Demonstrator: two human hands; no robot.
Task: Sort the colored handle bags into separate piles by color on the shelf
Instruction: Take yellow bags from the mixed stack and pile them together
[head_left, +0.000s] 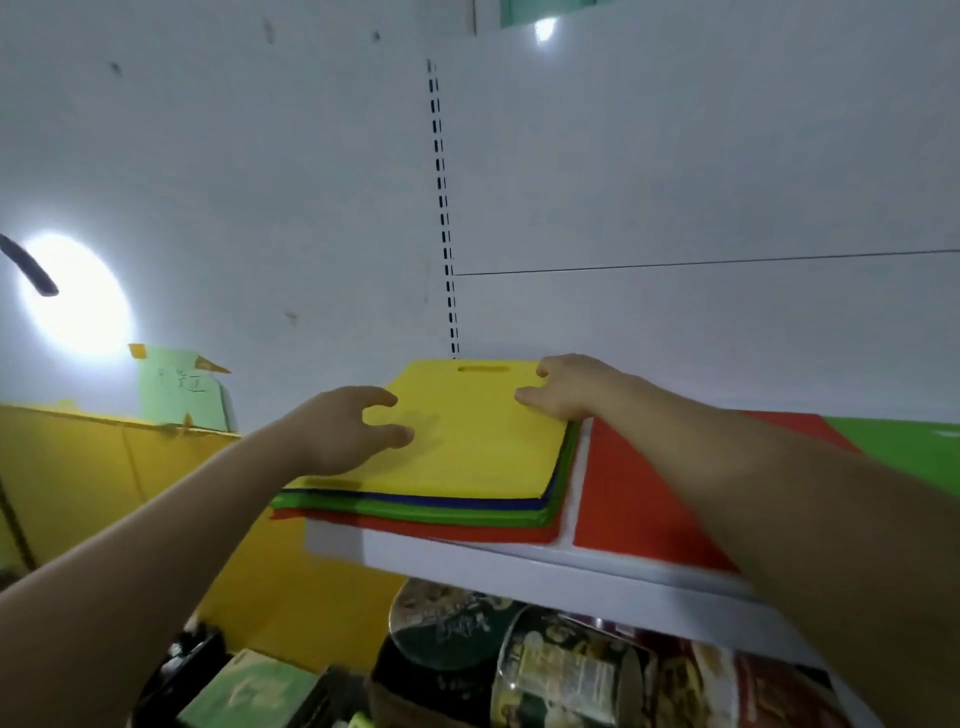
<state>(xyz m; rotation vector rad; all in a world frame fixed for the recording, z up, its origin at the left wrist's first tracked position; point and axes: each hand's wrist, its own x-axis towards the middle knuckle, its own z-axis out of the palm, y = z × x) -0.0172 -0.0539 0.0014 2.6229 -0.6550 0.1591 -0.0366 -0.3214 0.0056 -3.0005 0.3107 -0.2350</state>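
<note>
Item: yellow handle bag (467, 436), flat, cut-out handle at the far end, topmost on a mixed stack (415, 512) with blue, green and red layers showing below it at the near edge. The stack lies at the left end of the white shelf (519, 569).

Left hand (343, 431): over the yellow bag's left edge, fingers spread and loosely curved, thumb and forefinger apart, nothing plainly gripped.

Right hand (566, 389): at the bag's far right corner, thumb and forefinger bent onto the top face. The other fingers are hidden past the edge, so a grip cannot be confirmed.

Adjacent piles: red bag pile (649, 483) just right of the stack, with a narrow strip of bare white shelf between them. A green bag (904, 441) lies beyond it at the far right.

Edges: the stack's near left corner overhangs the shelf end. The white back wall with its slotted upright (441, 208) stands directly behind.

Below the shelf: round tins (457, 623) and a printed can (561, 675), contents not visible.

Left: yellow cardboard box (78, 467).
</note>
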